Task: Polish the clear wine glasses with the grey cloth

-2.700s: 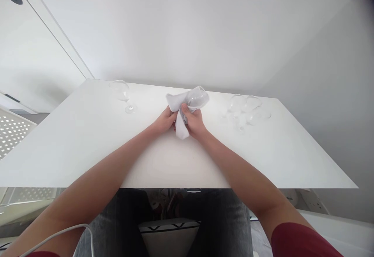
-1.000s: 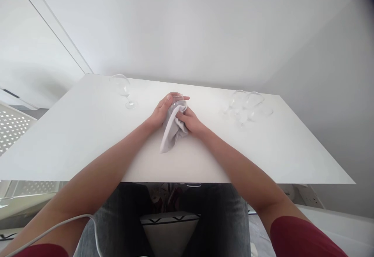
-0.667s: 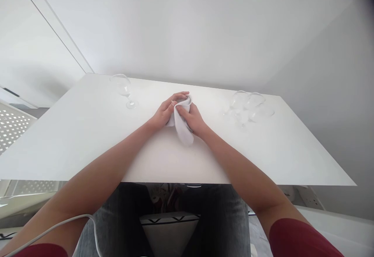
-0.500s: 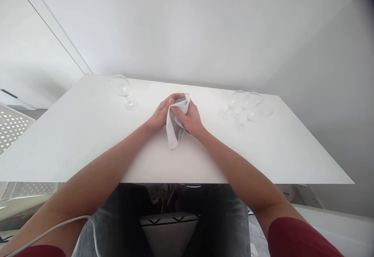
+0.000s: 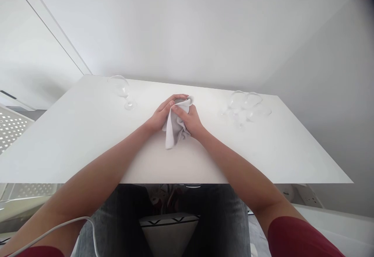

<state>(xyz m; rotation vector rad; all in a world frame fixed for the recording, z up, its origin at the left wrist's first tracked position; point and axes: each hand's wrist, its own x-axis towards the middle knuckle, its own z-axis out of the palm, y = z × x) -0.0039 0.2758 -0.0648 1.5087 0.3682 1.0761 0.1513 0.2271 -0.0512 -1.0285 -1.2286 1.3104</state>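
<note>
Cloth (image 5: 174, 126) bunched over the bench (image 5: 76, 132): left hand (image 5: 162, 115) cupping, right hand (image 5: 191, 120) pinching, fingers of both closed on it! We look mid-wipe; next calls for steady turning.

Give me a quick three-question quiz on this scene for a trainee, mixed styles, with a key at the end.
1. True or false: the right hand holds a crumpled white fabric cloth, with the left hand against it.
2. From the person's view, where is the lone clear, round-bowled stemmed glass?
A) right of the hands
B) left of the hands
C) along the edge nearest the body
3. What is on the flat white table to the right of the hands?

Key: 1. True. 2. B. 3. A close group of clear, round-bowled glasses; they overlap, so an exact count is hard.
</note>
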